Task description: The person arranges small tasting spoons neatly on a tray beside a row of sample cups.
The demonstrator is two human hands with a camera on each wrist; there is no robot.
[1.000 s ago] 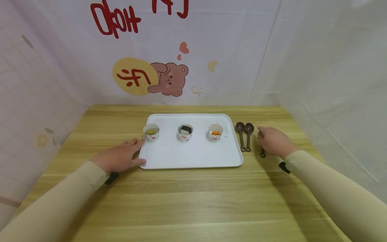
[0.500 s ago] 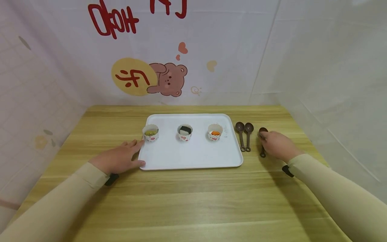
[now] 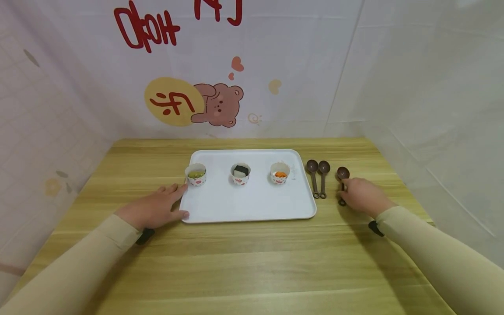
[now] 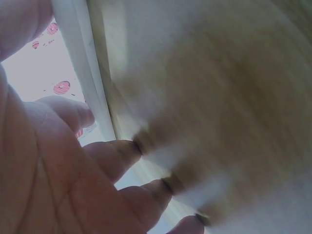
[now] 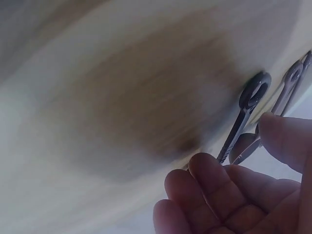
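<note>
My left hand rests with outstretched fingers at the left edge of a white tray, its thumb near the front corner. Beside its fingertips stands a printed paper cup with green food. On the right, my right hand is low over a brown measuring spoon that lies on the table, bowl facing away from me. Its fingers partly cover the handle. From the right wrist, the spoon's ring-ended handle shows between the thumb and the loosely bent fingers, which stand apart.
Two more paper cups stand on the tray: one with a black-and-white piece, one with orange bits. Two brown measuring spoons lie side by side just right of it. Printed white cloth hangs behind the wooden table.
My right hand has drawn back toward me and slightly right, uncovering the spoon's bowl; the spoon stays in place. The left hand holds its position at the tray.
</note>
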